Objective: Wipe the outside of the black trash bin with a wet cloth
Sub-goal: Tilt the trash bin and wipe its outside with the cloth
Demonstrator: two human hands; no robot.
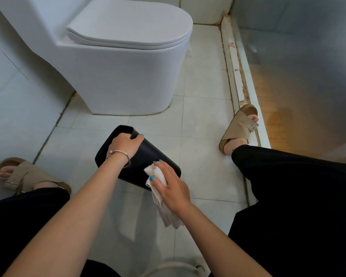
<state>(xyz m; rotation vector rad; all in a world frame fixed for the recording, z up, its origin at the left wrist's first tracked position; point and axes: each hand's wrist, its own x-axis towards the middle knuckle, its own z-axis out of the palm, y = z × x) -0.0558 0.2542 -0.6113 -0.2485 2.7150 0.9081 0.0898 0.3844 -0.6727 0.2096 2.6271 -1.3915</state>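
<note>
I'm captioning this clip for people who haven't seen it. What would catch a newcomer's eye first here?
First, the black trash bin at centre, tipped on its side: the left hand grips its rim while the right hand presses a white cloth against its wall. Behind it stands a white toilet with the lid shut. Tan sandals flank the scene on the pale tiled floor.
</note>
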